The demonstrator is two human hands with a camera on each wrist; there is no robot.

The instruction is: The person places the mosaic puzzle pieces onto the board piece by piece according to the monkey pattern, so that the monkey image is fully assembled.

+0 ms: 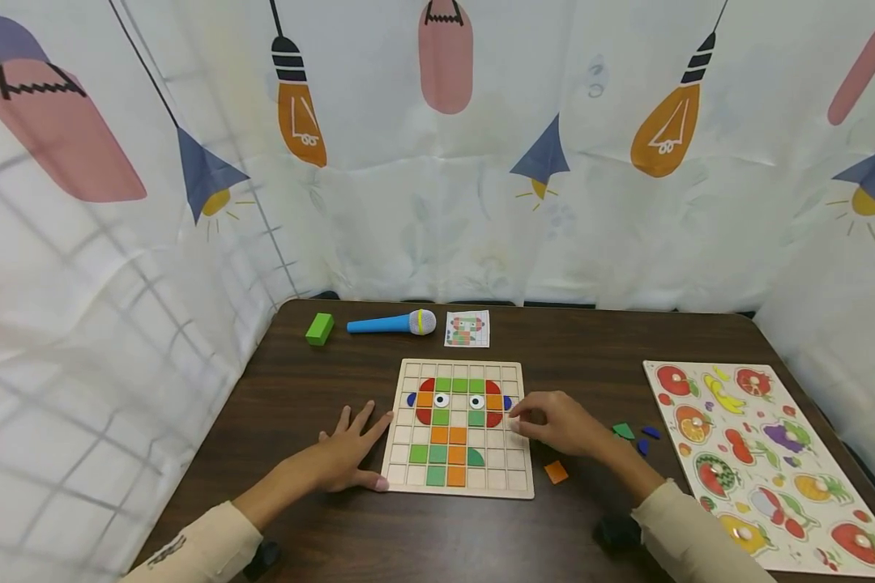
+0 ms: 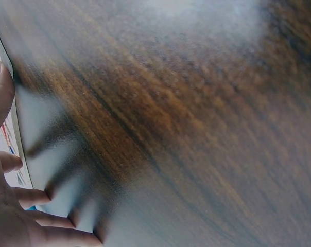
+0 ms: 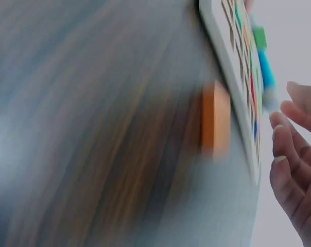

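A square wooden grid board (image 1: 496, 479) lies on the table, with red, green, orange, blue and white-eyed pieces set in a face-like figure. My left hand (image 1: 346, 460) rests at its left side, fingers spread, with the thumb (image 2: 2, 98) and a fingertip against the edge. Over the board's right edge hovers my right hand (image 1: 560, 423), its fingers loosely bent, just below a small blue piece (image 1: 507, 402). In the right wrist view no piece shows between the fingers (image 3: 287, 149). Below that hand, an orange square (image 1: 556, 472) lies beside the board.
Loose green (image 1: 623, 431) and blue pieces (image 1: 642, 446) lie by the right forearm. A fruit puzzle board (image 1: 766, 461) covers the table's right side. Behind the grid board are a green block (image 1: 319, 329), a toy microphone (image 1: 386, 324) and a pattern card (image 1: 467, 329).
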